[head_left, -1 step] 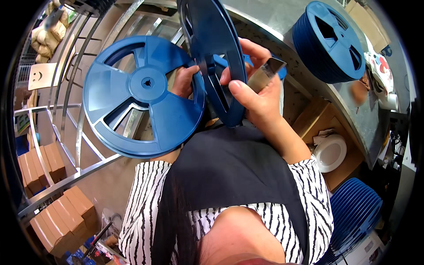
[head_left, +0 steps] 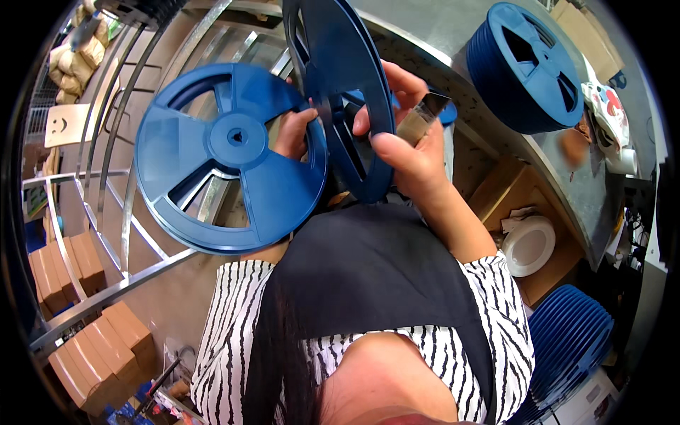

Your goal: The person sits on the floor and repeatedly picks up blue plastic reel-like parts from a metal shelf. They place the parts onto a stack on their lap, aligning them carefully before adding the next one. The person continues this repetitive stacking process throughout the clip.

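Note:
My left hand [head_left: 292, 134] grips a blue plastic reel [head_left: 280, 188] whose broad face is turned up, with round hub and wide cutouts. The fingers show through one cutout; the forearm passes beneath the disc. Nearly edge-on beside it stands a second blue reel [head_left: 333, 67], its lower side close to my black apron [head_left: 368, 269]. My right hand [head_left: 421, 163] is closed on this second reel's rim, the thumb on its edge and fingers at its far side. A small flat piece [head_left: 418, 127], brownish with a dark shiny end, lies against the right fingers; its kind is unclear.
A stack of blue reels [head_left: 524, 67] stands on the grey metal table [head_left: 460, 25] at the right. Below are an open cardboard box [head_left: 549, 273] with a white roll [head_left: 528, 244], and more blue reels [head_left: 570, 340]. Metal rack bars [head_left: 106, 283] and cartons [head_left: 106, 358] lie left.
The upper edge of the left reel has dipped slightly, and the small piece by my right hand has shifted a little left. Both hands keep their grip.

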Action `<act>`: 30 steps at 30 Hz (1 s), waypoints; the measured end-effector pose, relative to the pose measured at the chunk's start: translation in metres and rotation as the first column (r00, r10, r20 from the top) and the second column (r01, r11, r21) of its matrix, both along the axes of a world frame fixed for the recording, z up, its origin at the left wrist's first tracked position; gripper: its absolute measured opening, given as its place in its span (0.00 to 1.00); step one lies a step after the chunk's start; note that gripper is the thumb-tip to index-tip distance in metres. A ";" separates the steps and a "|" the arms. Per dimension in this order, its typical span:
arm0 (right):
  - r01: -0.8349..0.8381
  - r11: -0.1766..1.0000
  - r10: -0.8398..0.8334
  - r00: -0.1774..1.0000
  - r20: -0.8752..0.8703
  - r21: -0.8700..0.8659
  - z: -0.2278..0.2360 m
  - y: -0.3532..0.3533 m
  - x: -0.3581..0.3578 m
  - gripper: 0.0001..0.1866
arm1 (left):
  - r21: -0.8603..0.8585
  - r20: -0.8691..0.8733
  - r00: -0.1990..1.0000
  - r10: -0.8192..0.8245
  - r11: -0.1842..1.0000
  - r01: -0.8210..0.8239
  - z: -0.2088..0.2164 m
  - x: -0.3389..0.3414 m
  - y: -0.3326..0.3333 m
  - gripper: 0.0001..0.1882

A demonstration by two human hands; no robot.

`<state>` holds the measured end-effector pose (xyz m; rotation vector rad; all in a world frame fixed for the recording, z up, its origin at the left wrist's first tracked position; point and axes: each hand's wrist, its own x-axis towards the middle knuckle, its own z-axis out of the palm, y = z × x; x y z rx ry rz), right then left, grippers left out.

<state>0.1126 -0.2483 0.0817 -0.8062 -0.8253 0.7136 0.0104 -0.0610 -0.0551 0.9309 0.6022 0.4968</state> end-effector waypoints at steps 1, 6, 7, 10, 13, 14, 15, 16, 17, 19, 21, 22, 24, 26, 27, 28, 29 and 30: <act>-0.180 0.967 0.217 0.951 -0.219 0.178 -0.019 0.004 0.014 0.33 | -0.011 -0.016 0.999 0.046 0.999 -0.046 -0.013 -0.002 0.004 0.42; 0.886 0.356 -0.299 0.409 0.862 -0.297 -0.178 0.028 0.189 0.24 | -0.036 -0.098 0.994 0.038 0.998 -0.042 -0.050 -0.011 -0.012 0.46; 0.861 0.288 -0.229 0.487 0.843 -0.419 -0.203 0.029 0.200 0.24 | -0.038 -0.082 0.995 0.056 0.998 -0.059 -0.054 -0.012 -0.014 0.46; 0.741 0.230 -0.101 0.663 0.742 -0.631 -0.246 0.042 0.198 0.24 | -0.087 -0.164 0.985 0.045 0.994 -0.060 -0.079 -0.031 -0.016 0.43; 0.671 0.249 -0.041 0.728 0.684 -0.699 -0.268 0.061 0.196 0.24 | -0.084 -0.180 0.982 0.048 0.994 -0.064 -0.076 -0.037 -0.009 0.38; 0.646 0.258 -0.021 0.747 0.664 -0.719 -0.274 0.067 0.193 0.24 | -0.077 -0.195 0.980 0.041 0.995 -0.057 -0.075 -0.040 -0.005 0.37; 0.619 0.261 0.002 0.767 0.642 -0.741 -0.281 0.071 0.187 0.24 | -0.086 -0.176 0.983 0.049 0.994 -0.065 -0.076 -0.046 -0.003 0.36; 0.592 0.264 0.025 0.785 0.620 -0.761 -0.287 0.076 0.182 0.24 | -0.077 -0.226 0.971 0.077 0.992 -0.096 -0.075 -0.050 -0.002 0.36; 0.565 0.274 0.048 0.800 0.598 -0.778 -0.293 0.081 0.177 0.24 | -0.096 -0.225 0.970 0.091 0.989 -0.115 -0.073 -0.056 -0.001 0.37; 0.502 0.282 0.105 0.831 0.547 -0.817 -0.306 0.092 0.163 0.23 | -0.095 -0.281 0.955 0.099 0.987 -0.131 -0.058 -0.071 0.000 0.38; 0.449 0.266 0.148 0.855 0.496 -0.853 -0.322 0.093 0.153 0.23 | -0.075 -0.387 0.918 0.093 0.989 -0.131 -0.049 -0.080 0.006 0.38; 0.420 0.266 0.176 0.864 0.472 -0.868 -0.330 0.096 0.146 0.23 | -0.057 -0.412 0.900 0.143 0.982 -0.182 -0.047 -0.087 0.006 0.37; 0.363 0.255 0.229 0.878 0.421 -0.896 -0.346 0.098 0.133 0.23 | -0.017 -0.416 0.890 0.188 0.977 -0.214 -0.058 -0.100 0.010 0.37; 0.304 0.239 0.268 0.892 0.364 -0.922 -0.363 0.098 0.122 0.23 | 0.012 -0.472 0.848 0.241 0.963 -0.268 -0.052 -0.102 0.005 0.37; 0.278 0.233 0.280 0.898 0.338 -0.932 -0.371 0.098 0.117 0.23 | 0.019 -0.461 0.851 0.253 0.961 -0.275 -0.052 -0.103 0.005 0.37; 0.245 0.231 0.303 0.901 0.309 -0.941 -0.379 0.095 0.109 0.23 | 0.024 -0.450 0.852 0.268 0.957 -0.289 -0.053 -0.104 0.003 0.38; 0.216 0.230 0.318 0.905 0.283 -0.949 -0.386 0.094 0.102 0.24 | 0.016 -0.436 0.857 0.273 0.955 -0.296 -0.050 -0.103 0.002 0.39; 0.182 0.232 0.335 0.907 0.254 -0.956 -0.394 0.093 0.094 0.24 | -0.002 -0.452 0.853 0.262 0.956 -0.295 -0.049 -0.104 0.000 0.39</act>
